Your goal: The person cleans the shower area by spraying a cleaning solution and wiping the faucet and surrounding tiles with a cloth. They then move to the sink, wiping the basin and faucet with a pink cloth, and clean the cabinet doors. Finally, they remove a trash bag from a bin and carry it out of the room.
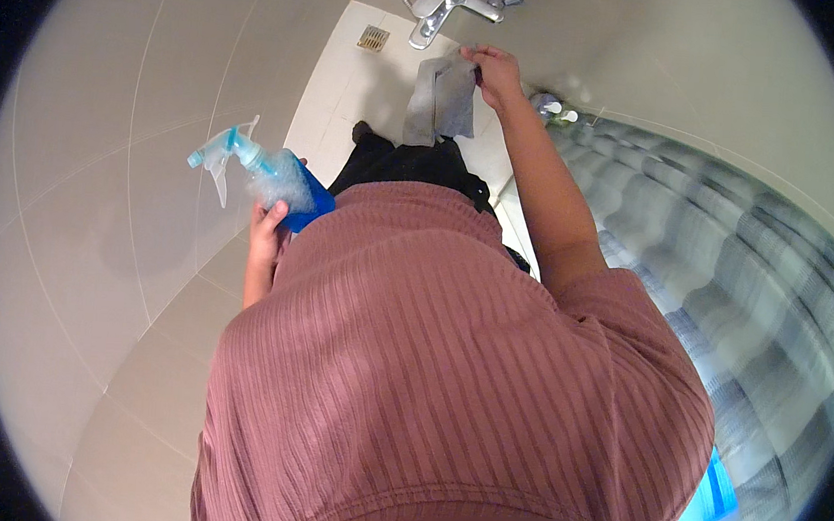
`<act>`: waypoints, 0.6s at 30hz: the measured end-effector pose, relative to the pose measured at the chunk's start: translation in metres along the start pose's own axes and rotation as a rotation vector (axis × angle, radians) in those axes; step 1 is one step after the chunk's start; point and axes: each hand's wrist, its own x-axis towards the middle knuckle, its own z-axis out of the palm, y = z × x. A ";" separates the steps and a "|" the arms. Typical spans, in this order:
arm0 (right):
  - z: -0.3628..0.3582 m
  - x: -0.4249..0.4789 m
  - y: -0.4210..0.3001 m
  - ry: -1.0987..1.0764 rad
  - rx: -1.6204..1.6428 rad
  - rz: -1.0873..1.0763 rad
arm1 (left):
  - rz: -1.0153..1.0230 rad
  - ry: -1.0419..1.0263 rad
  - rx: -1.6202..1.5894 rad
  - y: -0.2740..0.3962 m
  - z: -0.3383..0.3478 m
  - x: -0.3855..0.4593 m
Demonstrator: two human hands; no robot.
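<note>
My left hand is closed around a clear spray bottle of blue liquid with foam in its upper part. The bottle tilts, its pale blue trigger head towards the tiled wall at the left. Out in front, my right hand pinches a grey cloth by its upper edge, and the cloth hangs down in folds. Just beyond the cloth is a chrome mixer tap on the wall. The fingers of my left hand are partly hidden behind the bottle.
A square metal floor drain lies in the pale tiled floor. Tiled walls rise at the left and ahead. A grey checked shower curtain hangs along the right. Small valves with white handles sit near its far end.
</note>
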 end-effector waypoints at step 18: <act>-0.004 0.036 -0.035 0.286 -0.884 -0.682 | 0.054 0.025 0.002 -0.001 0.002 0.001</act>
